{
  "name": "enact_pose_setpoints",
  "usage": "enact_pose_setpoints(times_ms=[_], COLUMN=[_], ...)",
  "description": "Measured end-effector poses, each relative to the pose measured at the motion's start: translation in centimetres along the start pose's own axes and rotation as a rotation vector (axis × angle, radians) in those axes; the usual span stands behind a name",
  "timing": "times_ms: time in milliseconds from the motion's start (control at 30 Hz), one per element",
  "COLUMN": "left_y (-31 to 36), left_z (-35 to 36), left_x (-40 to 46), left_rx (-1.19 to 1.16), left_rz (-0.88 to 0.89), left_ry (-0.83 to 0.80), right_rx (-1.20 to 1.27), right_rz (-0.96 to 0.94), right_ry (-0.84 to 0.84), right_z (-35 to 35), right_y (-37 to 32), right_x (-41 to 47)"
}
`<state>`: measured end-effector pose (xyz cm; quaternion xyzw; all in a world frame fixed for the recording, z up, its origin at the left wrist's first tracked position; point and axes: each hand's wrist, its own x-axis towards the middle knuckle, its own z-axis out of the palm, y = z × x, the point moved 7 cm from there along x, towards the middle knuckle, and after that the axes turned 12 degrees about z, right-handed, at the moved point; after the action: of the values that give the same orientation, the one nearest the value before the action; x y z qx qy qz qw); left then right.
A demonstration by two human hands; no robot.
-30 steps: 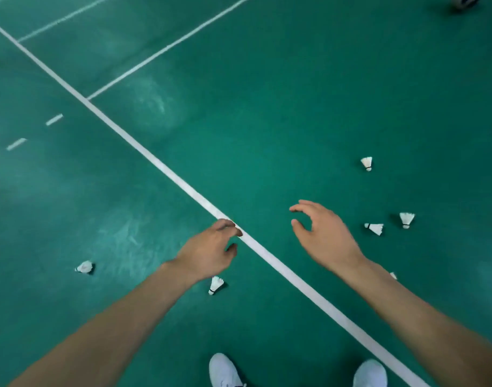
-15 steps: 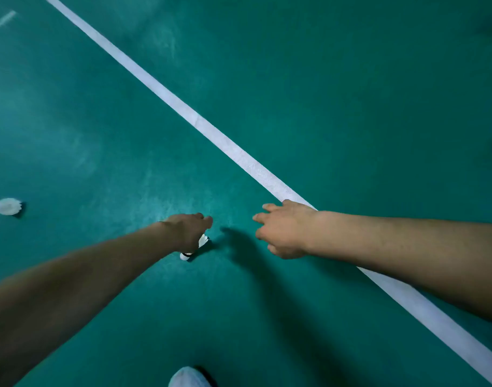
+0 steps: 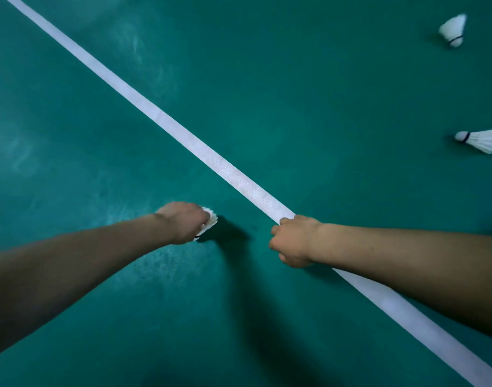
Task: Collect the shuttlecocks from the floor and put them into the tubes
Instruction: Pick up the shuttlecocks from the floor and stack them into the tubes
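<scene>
My left hand [image 3: 183,222] is down at the green floor, its fingers curled round a white shuttlecock [image 3: 210,223] whose feather skirt sticks out to the right of the hand. My right hand [image 3: 293,241] hovers over the white court line with its fingers curled and nothing in it. Two more white shuttlecocks lie on the floor at the right: one [image 3: 453,29] near the top corner, another shuttlecock [image 3: 482,140] on its side at the right edge. No tube is in view.
A white court line [image 3: 166,121] runs diagonally from top left to bottom right across the green court floor [image 3: 323,93]. Shadows of my arms fall on the floor below the hands.
My left hand has closed round the shuttlecock it was reaching for. The right hand's fingers have curled in. The view has dropped closer to the floor.
</scene>
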<state>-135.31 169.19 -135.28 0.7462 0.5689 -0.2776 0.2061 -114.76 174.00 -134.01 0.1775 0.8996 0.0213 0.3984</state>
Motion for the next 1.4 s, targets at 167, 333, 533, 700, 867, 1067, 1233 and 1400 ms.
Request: enact_pose_setpoints(times_ms=[167,333,533,700,867,1067,1233,1400], left_y=[10.4,20.8,28.0,30.7,30.9,29.8,29.1,28.4], left_z=[-8.3,-14.5,-18.6,-21.3,-21.4,-22.1,-22.7,-22.8], left_x=[7.4,12.7,13.4,12.4,11.7,11.2,10.4,9.7], left_rx=[0.065,0.095,0.098,0.086,0.124,0.093,0.086,0.098], left_rz=[0.244,0.460,0.589,0.636,0.640,0.618,0.577,0.561], left_ry=[0.210,0.394,0.386,0.433,0.415,0.455,0.476,0.461], right_rx=[0.113,0.188,0.303,0.564,1.169,1.421,1.327,1.379], right_rz=[0.111,0.276,0.736,1.269,1.476,1.388,1.211,1.047], right_ry=[-0.057,-0.136,-0.113,-0.193,-0.137,-0.147,-0.159,-0.075], right_z=[4.4,11.5,19.3,24.8,28.1,29.3,27.1,24.5], right_y=[5.7,11.7,22.5,30.0,32.1,28.8,25.9,22.0], right_x=[-3.3,-8.4,-14.1,-19.8,-21.5,-19.5,-15.7,-11.7])
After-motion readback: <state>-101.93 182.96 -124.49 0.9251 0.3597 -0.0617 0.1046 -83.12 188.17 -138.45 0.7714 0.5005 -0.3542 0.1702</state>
